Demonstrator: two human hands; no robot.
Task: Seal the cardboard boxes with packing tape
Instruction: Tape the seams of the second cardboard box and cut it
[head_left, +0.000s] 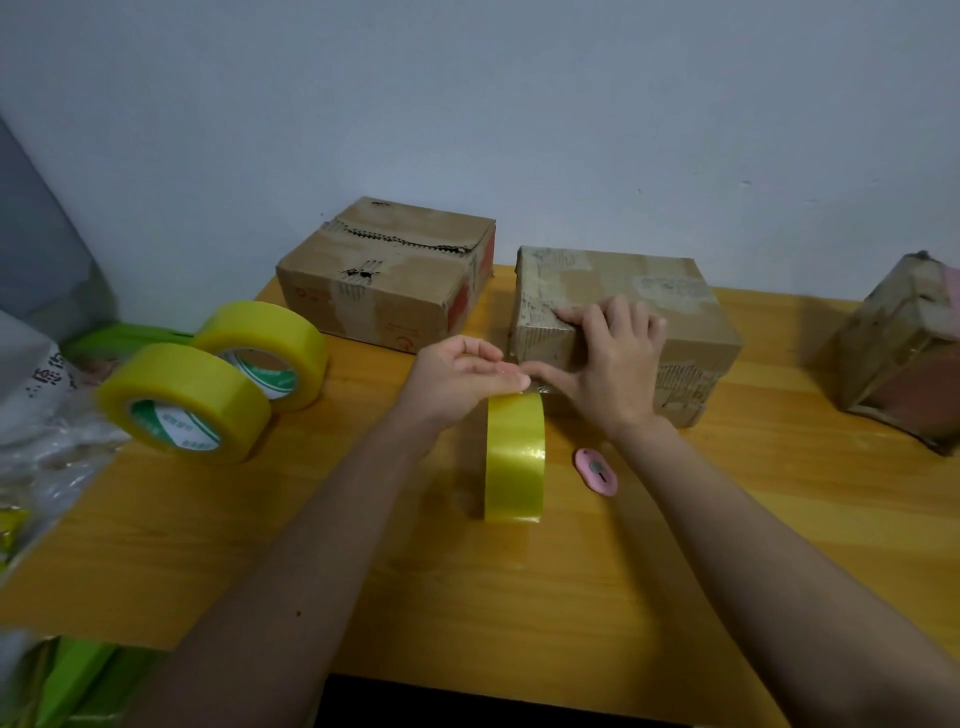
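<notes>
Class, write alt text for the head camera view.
A left hand holds a yellow tape roll upright on a wooden table while the right hand presses the middle cardboard box; two spare rolls lie left.

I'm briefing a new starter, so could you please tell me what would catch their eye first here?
Probably the yellow tape roll standing on edge at the table's centre, with the left hand on top of it. Just behind, the right hand presses on the middle cardboard box. Two more yellow rolls lie at the left.
</notes>
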